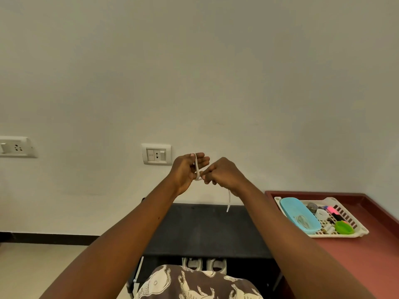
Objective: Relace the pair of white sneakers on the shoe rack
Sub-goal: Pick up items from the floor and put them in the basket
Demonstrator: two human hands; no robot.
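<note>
Both hands up before the wall. Left hand (187,171): fingers mostly straight, white shoelace (196,167) looped over them, likely to gather slack. Right hand (224,174): curled, pinching the shoelace beside that loop; free end dangles below. White sneakers (204,264) sit under the shoe rack (205,229) top.

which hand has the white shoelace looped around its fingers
The left hand: the white shoelace loops round its straight fingers; the right hand just pinches it, fingers curled.
</note>
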